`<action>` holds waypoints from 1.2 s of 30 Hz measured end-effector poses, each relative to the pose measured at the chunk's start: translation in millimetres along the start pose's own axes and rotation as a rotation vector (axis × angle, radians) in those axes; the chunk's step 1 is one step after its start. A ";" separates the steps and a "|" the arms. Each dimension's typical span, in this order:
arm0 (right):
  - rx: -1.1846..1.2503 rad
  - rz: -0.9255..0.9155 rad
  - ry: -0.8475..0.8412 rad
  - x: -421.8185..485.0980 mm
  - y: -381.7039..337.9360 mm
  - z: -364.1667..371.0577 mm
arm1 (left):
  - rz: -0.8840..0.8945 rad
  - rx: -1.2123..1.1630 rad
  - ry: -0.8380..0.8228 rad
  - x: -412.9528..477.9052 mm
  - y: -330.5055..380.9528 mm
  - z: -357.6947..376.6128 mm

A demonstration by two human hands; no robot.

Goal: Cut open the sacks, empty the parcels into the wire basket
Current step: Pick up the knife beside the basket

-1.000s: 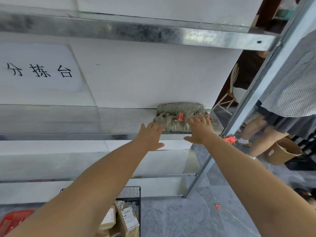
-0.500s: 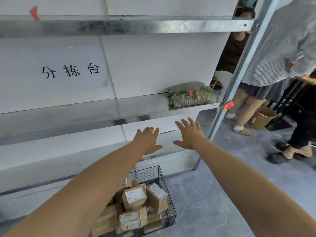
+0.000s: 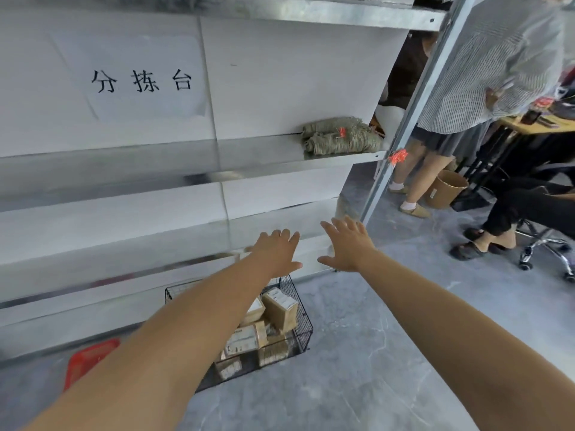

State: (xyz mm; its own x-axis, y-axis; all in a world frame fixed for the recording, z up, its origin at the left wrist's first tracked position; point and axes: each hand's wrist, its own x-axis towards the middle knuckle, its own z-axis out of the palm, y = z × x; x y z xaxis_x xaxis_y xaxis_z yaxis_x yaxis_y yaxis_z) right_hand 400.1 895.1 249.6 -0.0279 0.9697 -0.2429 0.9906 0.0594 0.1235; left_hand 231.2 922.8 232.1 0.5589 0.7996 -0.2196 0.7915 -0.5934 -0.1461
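Folded burlap sacks (image 3: 340,136) with a red tag lie stacked at the right end of a metal shelf (image 3: 193,169). On the floor below stands a black wire basket (image 3: 303,332) holding several cardboard parcels (image 3: 280,309) with white labels. My left hand (image 3: 277,251) and my right hand (image 3: 348,244) are stretched out in front of me, fingers straight and spread, holding nothing. Both hang in the air well below the sacks and above the basket's far side.
A red plastic basket (image 3: 85,359) sits on the floor at the left. A person in a striped shirt (image 3: 497,73) stands right of the shelf post (image 3: 407,110), beside a brown paper bin (image 3: 445,188). A seated person's legs (image 3: 513,219) and an office chair base are at the far right.
Both hands have drawn back from the sacks on the shelf and dropped lower. The view has pulled away, showing more of the basket and floor.
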 end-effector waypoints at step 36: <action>0.476 0.335 -0.546 -163.9 -187.0 827.8 | 0.405 0.187 -0.537 -79.5 235.6 737.1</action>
State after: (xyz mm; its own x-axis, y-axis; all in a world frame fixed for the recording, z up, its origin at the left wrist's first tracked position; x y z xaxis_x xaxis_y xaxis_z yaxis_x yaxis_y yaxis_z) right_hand 330.5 528.8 -530.2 0.2292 0.6573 -0.7179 0.8889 -0.4419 -0.1208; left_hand 191.1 651.5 -495.9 0.5633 0.3847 -0.7312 0.4637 -0.8797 -0.1056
